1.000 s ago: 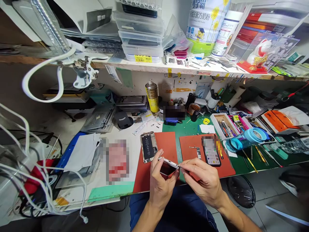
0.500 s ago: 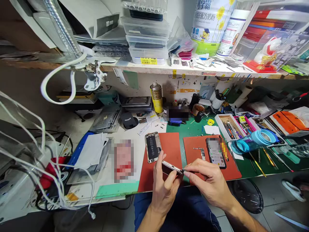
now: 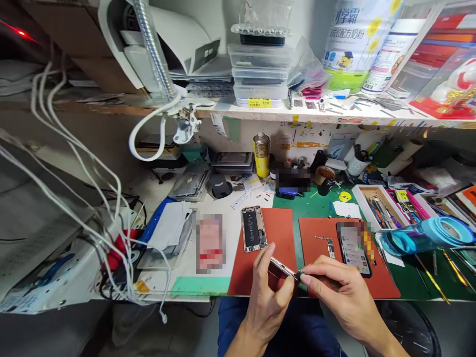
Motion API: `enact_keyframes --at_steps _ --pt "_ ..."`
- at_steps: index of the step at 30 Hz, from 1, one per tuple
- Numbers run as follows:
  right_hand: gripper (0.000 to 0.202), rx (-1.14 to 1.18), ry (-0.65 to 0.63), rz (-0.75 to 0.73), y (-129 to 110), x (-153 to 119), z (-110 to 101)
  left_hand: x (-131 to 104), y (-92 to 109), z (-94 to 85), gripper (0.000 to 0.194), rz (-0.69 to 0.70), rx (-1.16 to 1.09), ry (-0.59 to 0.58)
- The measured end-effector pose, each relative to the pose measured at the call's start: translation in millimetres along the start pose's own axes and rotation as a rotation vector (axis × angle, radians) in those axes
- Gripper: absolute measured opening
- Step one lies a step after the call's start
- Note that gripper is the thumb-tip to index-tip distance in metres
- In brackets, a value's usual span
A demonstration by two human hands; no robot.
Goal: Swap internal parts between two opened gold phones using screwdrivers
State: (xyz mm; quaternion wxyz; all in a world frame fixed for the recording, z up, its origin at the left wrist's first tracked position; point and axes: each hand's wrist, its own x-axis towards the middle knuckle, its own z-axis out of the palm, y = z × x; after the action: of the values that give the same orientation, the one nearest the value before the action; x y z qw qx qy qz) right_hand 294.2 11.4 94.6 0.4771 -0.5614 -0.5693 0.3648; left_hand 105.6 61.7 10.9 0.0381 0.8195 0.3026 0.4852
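A thin phone (image 3: 283,267) is held edge-up by my left hand (image 3: 266,300), whose fingers and thumb close on its sides. At its right end, my right hand (image 3: 340,292) pinches a small dark piece against the phone's corner; what it is cannot be made out. Behind my left hand, an opened phone body (image 3: 254,229) with a black battery lies on the left red mat (image 3: 280,225). A small circuit board (image 3: 330,247) and a phone with a lit screen (image 3: 353,250) rest on the right red mat (image 3: 386,285).
A blue bottle (image 3: 424,238) and a tool tray (image 3: 379,208) stand at the right. Behind the mats is a yellow spray can (image 3: 262,158). White cables (image 3: 92,198) hang at the left, below a shelf (image 3: 316,115) that runs across the back.
The view has swung left, so the bench things appear farther right. Both hands keep their hold on the phone and the small dark piece, with little other change.
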Motion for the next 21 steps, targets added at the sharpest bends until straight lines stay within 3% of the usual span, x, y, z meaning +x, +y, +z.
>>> enact_keyframes --at_steps 7,12,21 --pt "0.016 -0.033 0.006 -0.018 0 2 3 5 -2 -4.5 0.057 0.009 -0.026 -0.003" --pt "0.014 -0.06 0.034 -0.059 -7 3 7 9 -5 -8.0 0.052 0.026 -0.015 -0.003" --pt "0.045 -0.1 0.246 -0.378 1 -18 30 15 -10 -10.3 0.046 -0.048 -0.01 0.013"
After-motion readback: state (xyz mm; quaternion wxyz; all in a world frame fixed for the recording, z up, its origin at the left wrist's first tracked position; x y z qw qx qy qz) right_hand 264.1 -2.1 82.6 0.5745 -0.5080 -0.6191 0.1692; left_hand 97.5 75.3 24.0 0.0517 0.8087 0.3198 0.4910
